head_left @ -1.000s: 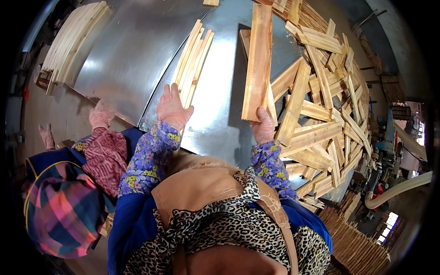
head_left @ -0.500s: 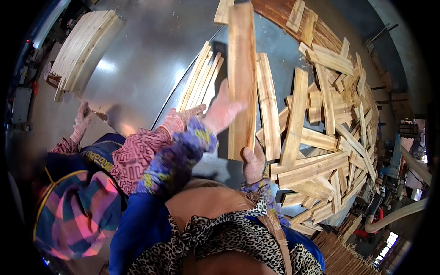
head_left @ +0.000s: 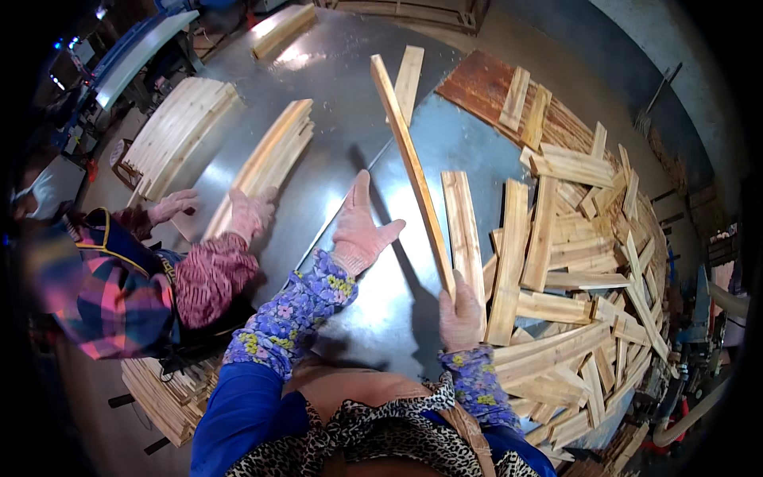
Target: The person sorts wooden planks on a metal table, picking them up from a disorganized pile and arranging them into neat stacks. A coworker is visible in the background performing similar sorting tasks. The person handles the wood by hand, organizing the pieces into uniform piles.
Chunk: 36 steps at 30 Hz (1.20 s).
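In a pale pinkish glove, my right hand (head_left: 462, 319) grips the near end of a long wooden board (head_left: 412, 168), which is turned so its narrow edge faces me. The board's far end is raised, and it casts a shadow on the metal table (head_left: 369, 306). To the left of it, my left hand (head_left: 362, 232), gloved the same way, hovers over the table with thumb and fingers apart, holding nothing. Just right of the held board lies another board (head_left: 463, 222), lengthwise on the table.
A large jumbled pile of boards (head_left: 584, 254) covers the right side. At left, a co-worker's gloved hand (head_left: 250, 213) touches a row of boards (head_left: 270, 151). Farther left is a neat stack of pale boards (head_left: 179, 131). One board (head_left: 407, 83) lies at the far side.
The board has turned from its broad face to its narrow edge. My left hand has come away from beside it. The co-worker's boards have shifted away and left, out from beside my left hand.
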Motion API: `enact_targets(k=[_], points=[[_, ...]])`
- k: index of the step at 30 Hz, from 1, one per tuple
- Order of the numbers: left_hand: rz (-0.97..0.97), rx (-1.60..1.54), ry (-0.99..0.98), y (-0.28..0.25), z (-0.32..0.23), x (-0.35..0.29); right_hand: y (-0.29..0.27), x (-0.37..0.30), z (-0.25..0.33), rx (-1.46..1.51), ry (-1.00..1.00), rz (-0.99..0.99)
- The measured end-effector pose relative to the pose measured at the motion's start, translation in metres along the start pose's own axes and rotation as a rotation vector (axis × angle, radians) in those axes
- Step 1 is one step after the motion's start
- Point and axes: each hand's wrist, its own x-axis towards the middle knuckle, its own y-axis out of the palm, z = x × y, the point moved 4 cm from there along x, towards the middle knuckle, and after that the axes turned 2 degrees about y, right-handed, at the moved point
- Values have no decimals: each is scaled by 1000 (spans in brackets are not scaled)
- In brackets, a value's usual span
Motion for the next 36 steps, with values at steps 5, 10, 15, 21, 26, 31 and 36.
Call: enact_targets(k=[5,10,15,21,26,31,36], points=[[-240,686,872,-102,-52,42,-77,74,62,-357,-468,164],[550,683,271,-85,-8,55,-118,124,66,-153,-186,12],[412,-167,-303,-1,0,-20,29,60,21,391,287,162],[447,-681,-493,92,28,-56,75,19,-34,192,619,86],[381,-272,-117,118,86,-117,-51,307,-78,127,526,-126],[623,-134,95,134,133,-163,-64,313,-91,190,405,-142],[672,31,334,146,168,-177,-22,40,-101,-641,29,101]])
